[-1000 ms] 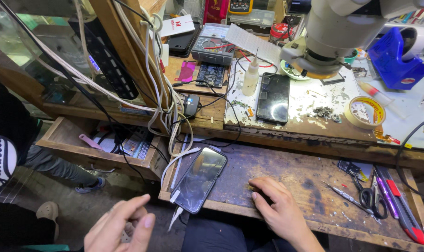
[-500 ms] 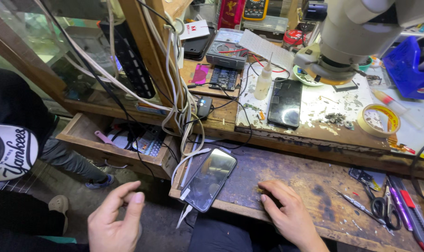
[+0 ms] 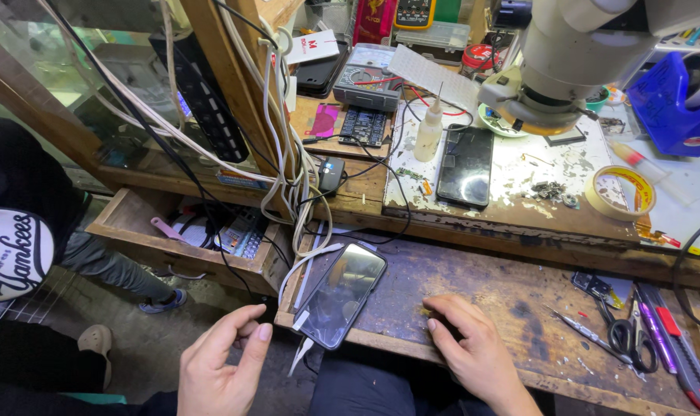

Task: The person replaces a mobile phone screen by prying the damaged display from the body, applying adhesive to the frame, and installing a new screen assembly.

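Down at the front edge of the lower wooden shelf [image 3: 519, 296], a phone [image 3: 340, 294] lies face up with its dark screen catching light, one corner hanging just past the shelf's lip. The left hand [image 3: 223, 362] hovers below and to the left of the phone, off the shelf, fingers loosely curled and parted, holding nothing and not touching the phone. The right hand [image 3: 473, 350] rests palm down on the shelf to the right of the phone, fingers bent and pressed to the wood; whether anything lies under it cannot be told. White cables [image 3: 300, 200] hang down just above the phone, and a thin white strip trails beside its lower end. Far right of the phone on the same shelf lie scissors [image 3: 623, 339] and tweezers [image 3: 589, 333]. Above the phone, on the raised worktop, a second dark phone [image 3: 465, 164] lies flat under a microscope head [image 3: 562, 69], with a small dropper bottle [image 3: 428, 131] just left of it and a roll of tape [image 3: 619, 192] to its right. Left of the phone, an open drawer [image 3: 188, 239] holds small tools.
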